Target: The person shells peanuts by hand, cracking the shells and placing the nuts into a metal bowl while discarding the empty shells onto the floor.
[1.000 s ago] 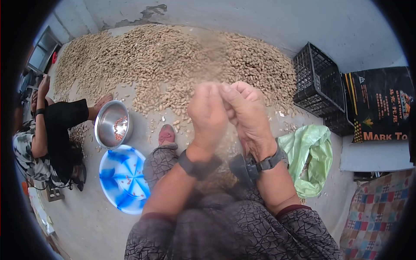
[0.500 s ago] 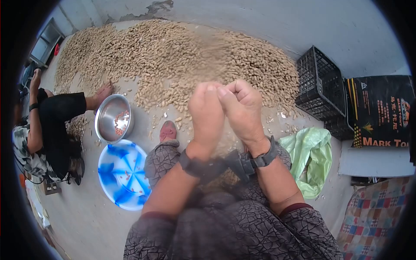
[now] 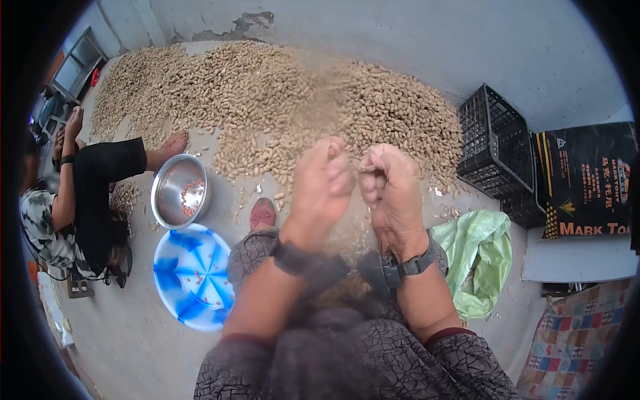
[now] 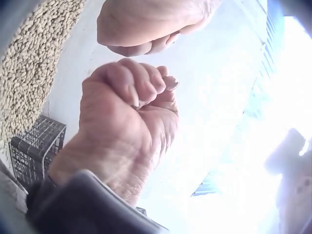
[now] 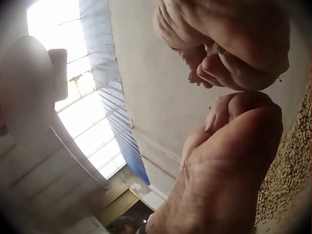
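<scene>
My left hand (image 3: 321, 190) and right hand (image 3: 395, 197) are raised side by side over my lap, a small gap between them. Between the thumb and fingers of the right hand a bit of broken peanut shell (image 3: 365, 167) is pinched; its pale edge (image 4: 171, 83) sticks out in the left wrist view. The left fingers are curled, and a small reddish oval like a peanut kernel (image 3: 332, 152) shows at the thumb tip. What lies deeper in the left palm is hidden. Beyond the hands spreads a large heap of unshelled peanuts (image 3: 260, 87).
To the left stand a steel bowl (image 3: 162, 200) with reddish kernels and a blue-white basin (image 3: 175, 253) with a few. Another person (image 3: 63, 200) sits there. At right are black crates (image 3: 490, 143), a green plastic bag (image 3: 490, 267) and a black printed box (image 3: 587, 173).
My hands touched at the thumbs and fingertips before; now they have drawn apart. The piece of shell in the right hand has come into sight. The head view has tilted up slightly.
</scene>
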A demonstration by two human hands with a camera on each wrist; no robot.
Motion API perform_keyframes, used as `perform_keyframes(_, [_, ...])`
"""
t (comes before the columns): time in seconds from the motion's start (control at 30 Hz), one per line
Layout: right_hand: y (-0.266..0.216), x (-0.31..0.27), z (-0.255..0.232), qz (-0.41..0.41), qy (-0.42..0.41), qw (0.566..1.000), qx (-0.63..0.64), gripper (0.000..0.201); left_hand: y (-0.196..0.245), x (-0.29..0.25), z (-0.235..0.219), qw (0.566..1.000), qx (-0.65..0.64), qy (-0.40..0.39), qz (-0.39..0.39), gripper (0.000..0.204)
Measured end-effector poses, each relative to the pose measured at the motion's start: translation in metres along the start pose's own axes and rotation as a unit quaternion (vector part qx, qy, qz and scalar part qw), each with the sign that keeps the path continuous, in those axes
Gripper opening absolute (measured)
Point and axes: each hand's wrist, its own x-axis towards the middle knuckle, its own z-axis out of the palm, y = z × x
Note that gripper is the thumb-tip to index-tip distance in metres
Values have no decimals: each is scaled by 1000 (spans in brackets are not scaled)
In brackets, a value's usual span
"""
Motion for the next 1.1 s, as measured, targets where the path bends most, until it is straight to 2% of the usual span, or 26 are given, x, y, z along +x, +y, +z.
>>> perform_keyframes(0.07, [-13, -2, 9, -15, 117, 966, -232, 7, 3, -2, 5, 1000, 15, -1, -7, 13])
perform_keyframes(0.1, [-11, 1, 7, -16, 117, 966, -232, 7, 3, -2, 7, 999, 38, 0, -6, 16])
perform_keyframes(0.17, [-1, 6, -2, -211, 24, 920, -329, 13, 3, -4, 12, 998, 61, 2, -6, 19])
perform_keyframes(0.2, [-3, 4, 0, -209, 26, 921, -329, 13, 2, -6, 17, 998, 64, -8, -20, 23])
perform_keyframes(0.27, [-9, 0, 5, -52, -52, 976, -204, 18, -1, -7, 18, 997, 65, -16, -39, 26])
perform_keyframes(0.37, [-8, 1, 4, -53, -49, 980, -185, 17, -4, -6, 16, 996, 77, -19, -48, 30])
perform_keyframes(0.43, [-10, -1, 5, -52, -32, 979, -196, 14, -3, -6, 13, 989, 108, -50, -88, 33])
perform_keyframes(0.5, [-9, -2, 6, -53, -15, 976, -209, 11, -2, -6, 13, 990, 125, -25, -65, 33])
perform_keyframes(0.57, [-6, -3, 6, -148, 8, 941, -303, 6, -2, -8, 14, 989, 140, 0, -45, 33])
perform_keyframes(0.6, [-5, -2, 2, -147, 7, 941, -304, 6, 1, -10, 16, 985, 162, -8, -50, 28])
perform_keyframes(0.67, [-1, 1, -6, -291, 11, 818, -495, 5, 6, -11, 14, 981, 184, -16, -52, 25])
perform_keyframes(0.73, [3, 5, -9, -306, 1, 814, -494, 6, 7, -10, 8, 977, 190, -38, -83, 23])
perform_keyframes(0.8, [4, 4, -8, -320, -7, 809, -492, 7, 6, -10, 6, 975, 209, -35, -72, 22])
perform_keyframes(0.87, [0, 3, -5, -357, 14, 774, -523, 6, 5, -9, 7, 971, 229, -35, -62, 21])
perform_keyframes(0.97, [2, 3, -6, -350, 1, 777, -523, 6, 5, -10, 10, 975, 211, -32, -67, 20])
perform_keyframes(1.0, [1, 3, -5, -350, 1, 777, -523, 6, 6, -12, 14, 977, 202, -1, -68, 20])
perform_keyframes(1.07, [-3, 2, -3, -406, 3, 719, -564, 6, 7, -12, 13, 978, 192, 30, -70, 19])
perform_keyframes(1.1, [-3, 2, -3, -406, 3, 719, -564, 6, 8, -11, 10, 971, 231, 9, -62, 20])
